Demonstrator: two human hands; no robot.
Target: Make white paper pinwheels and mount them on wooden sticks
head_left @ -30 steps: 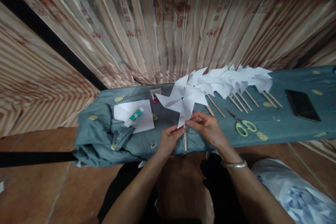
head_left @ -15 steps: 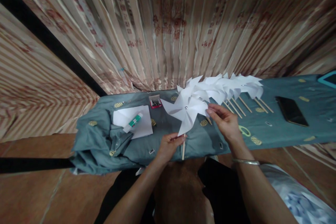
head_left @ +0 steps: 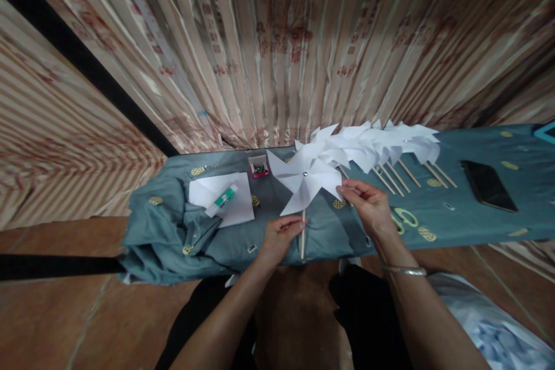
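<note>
A white paper pinwheel (head_left: 299, 182) with a shiny pin at its centre is held up over the cloth-covered surface. My left hand (head_left: 281, 238) pinches its thin wooden stick just below the blades. At the right, my right hand (head_left: 366, 202) has its thumb and fingers closed on the tip of one blade. Behind it a row of overlapping white pinwheels (head_left: 373, 144) lies along the back, their sticks pointing towards me.
A glue stick (head_left: 223, 201) lies on white paper sheets (head_left: 238, 208) at the left. Beside them sits a small open red box of pins (head_left: 259, 166). Green-handled scissors (head_left: 406, 217) and a dark phone (head_left: 488, 185) lie to the right. A pleated curtain (head_left: 277, 40) hangs behind.
The pinwheel's blades have turned a little, with my right hand still at a blade tip. The view has shifted slightly, and more of the scissors' handles shows.
</note>
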